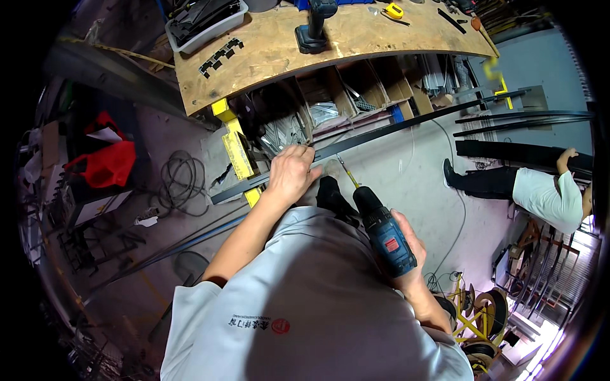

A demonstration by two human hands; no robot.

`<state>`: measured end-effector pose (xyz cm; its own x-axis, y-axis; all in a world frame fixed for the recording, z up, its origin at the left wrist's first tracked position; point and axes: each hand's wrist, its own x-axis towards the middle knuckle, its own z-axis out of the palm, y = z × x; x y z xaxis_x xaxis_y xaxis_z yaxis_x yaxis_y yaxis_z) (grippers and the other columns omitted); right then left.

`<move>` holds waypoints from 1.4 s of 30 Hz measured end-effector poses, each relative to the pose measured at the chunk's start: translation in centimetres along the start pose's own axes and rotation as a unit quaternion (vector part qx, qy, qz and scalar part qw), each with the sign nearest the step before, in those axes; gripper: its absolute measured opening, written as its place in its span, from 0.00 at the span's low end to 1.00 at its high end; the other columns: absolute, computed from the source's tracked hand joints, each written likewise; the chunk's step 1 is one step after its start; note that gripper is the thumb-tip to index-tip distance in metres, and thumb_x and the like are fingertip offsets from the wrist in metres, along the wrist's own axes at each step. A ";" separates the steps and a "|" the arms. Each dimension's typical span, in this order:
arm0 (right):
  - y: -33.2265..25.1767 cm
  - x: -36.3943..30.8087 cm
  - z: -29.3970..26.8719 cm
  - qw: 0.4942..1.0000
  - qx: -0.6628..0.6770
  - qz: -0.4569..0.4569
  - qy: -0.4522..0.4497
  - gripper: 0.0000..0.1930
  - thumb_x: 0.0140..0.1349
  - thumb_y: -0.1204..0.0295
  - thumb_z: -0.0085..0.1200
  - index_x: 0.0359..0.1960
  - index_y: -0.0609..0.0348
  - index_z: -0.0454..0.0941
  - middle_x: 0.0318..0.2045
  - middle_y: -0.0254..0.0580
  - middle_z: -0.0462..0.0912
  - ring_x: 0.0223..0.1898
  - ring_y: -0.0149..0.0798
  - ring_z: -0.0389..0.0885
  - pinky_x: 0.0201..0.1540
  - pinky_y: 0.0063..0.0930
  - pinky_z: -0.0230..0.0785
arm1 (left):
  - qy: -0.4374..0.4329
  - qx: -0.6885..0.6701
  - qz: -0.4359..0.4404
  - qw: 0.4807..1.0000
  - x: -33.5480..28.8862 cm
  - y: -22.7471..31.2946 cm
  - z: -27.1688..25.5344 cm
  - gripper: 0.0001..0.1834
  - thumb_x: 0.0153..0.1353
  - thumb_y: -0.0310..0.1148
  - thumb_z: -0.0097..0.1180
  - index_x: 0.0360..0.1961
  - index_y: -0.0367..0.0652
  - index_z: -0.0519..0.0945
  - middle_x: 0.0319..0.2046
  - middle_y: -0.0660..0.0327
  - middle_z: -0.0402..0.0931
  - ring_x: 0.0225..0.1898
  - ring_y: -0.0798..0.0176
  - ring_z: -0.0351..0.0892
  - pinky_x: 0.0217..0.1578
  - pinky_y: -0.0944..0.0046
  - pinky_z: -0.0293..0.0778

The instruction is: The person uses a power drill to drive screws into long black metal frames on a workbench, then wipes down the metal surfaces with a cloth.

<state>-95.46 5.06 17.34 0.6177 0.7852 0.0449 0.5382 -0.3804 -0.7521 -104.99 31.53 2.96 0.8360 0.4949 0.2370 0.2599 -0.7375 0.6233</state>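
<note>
A long dark metal bar (397,129) runs crosswise in front of me, on yellow supports near both ends. My left hand (292,173) is closed over it left of centre, with the fingers curled at the far edge and the thumb pointing right. In my right hand (410,244) is a blue and black cordless drill (381,230), gripped by its body. Its long bit (347,170) points away from me, and the tip is at the bar's near edge, just right of my left hand. Whether the tip touches the bar I cannot tell.
Beyond the bar stands a wooden workbench (267,54) with another cordless drill (311,32), a yellow tape measure (394,11) and small black parts. Shelves of metal pieces sit beneath. A coiled cable (181,181) lies left. A co-worker (546,193) handles dark bars at right.
</note>
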 end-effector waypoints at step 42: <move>-1.1 4.0 0.3 0.995 0.018 0.054 -0.076 0.28 0.57 0.86 0.64 0.62 0.73 0.75 0.40 0.52 0.89 0.38 0.40 0.90 0.45 0.28 0.79 | -0.037 0.027 -0.033 0.998 -0.7 -1.4 2.3 0.11 0.56 0.34 0.68 0.35 0.42 0.81 0.34 0.58 0.83 0.39 0.52 0.84 0.39 0.54 0.82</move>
<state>-93.74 8.79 18.14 0.5762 0.8060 -0.1356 0.4507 -0.4517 -0.7700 -104.87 31.16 0.20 0.8486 0.5103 0.1399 0.3400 -0.7285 0.5947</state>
